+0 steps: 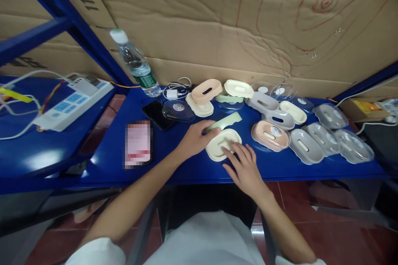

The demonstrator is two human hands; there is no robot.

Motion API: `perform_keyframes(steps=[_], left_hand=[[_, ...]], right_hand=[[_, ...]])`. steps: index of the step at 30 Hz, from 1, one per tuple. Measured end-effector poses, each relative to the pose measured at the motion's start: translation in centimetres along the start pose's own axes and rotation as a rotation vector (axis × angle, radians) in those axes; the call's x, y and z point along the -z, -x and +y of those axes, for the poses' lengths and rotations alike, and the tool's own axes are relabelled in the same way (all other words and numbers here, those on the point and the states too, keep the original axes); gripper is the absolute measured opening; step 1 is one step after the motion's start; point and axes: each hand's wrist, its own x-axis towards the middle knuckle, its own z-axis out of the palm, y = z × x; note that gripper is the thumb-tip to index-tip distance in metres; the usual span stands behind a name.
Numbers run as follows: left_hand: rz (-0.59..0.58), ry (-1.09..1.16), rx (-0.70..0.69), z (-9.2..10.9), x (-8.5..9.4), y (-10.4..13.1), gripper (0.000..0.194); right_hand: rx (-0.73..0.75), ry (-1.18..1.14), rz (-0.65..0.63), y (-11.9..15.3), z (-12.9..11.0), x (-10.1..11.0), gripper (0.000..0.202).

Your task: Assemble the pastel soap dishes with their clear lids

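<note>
Blue tabletop (pixel 183 169) runs across under a tall cardboard wall (pixel 186 12), and a person in pale sleeves sits at its near edge. The right hand (pixel 247 167) is nearest, fingers loosely spread and slightly curled, their tips on the cream dish (pixel 214 154), which lies flat on the surface. The left hand (pixel 195 138) has a pale green piece (pixel 228 121) pinched between thumb and fingers, tilted up just beyond that dish. To my eye both parts are being handled at once, and keeping them in line calls for a steady pinch on the left and a light touch on the right. A device with a blurred-out screen (pixel 138 145) lies to the left, clear of the wrist. On the right, a peach soap-box-like case (pixel 270 136) and a grey case (pixel 306 145) sit close together, leaving limited elbow room that way. Farther back, a black phone (pixel 157 114), a clear cover (pixel 178 110) and a slotted peach piece (pixel 207 91) crowd the space beyond the hands. A white charger (pixel 172 94) with its cable and an upright water bottle (pixel 143 72) stand farther still, near the cardboard.
</note>
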Motion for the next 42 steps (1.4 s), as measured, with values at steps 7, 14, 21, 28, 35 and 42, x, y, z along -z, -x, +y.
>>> perform_keyframes(steps=[7, 14, 21, 28, 35, 42], left_hand=[[-0.071, -0.212, -0.181, -0.8, -2.5, -2.0, 0.032], [-0.147, -0.537, -0.314, 0.6, -3.1, -0.5, 0.063], [-0.048, -0.568, -0.247, 0.6, -1.6, 9.0, 0.037], [0.121, -0.44, -0.126, -2.3, -0.9, 12.8, 0.018], [0.157, -0.306, -0.018, -2.4, -0.1, 13.0, 0.034], [0.222, -0.095, 0.065, -1.9, -0.9, 10.7, 0.099]], right_hand=[[-0.018, -0.022, -0.014, 0.8, -0.7, -0.2, 0.05], [0.069, -0.058, -0.077, 0.9, -0.3, 1.5, 0.06], [-0.026, 0.161, 0.136, -3.4, 8.9, 9.3, 0.043], [0.074, 0.18, -0.018, -9.4, 11.5, 9.1, 0.036], [0.156, 0.116, -0.209, -10.9, 7.6, 4.5, 0.027], [0.243, -0.102, -0.055, -7.9, 2.3, 3.3, 0.029]])
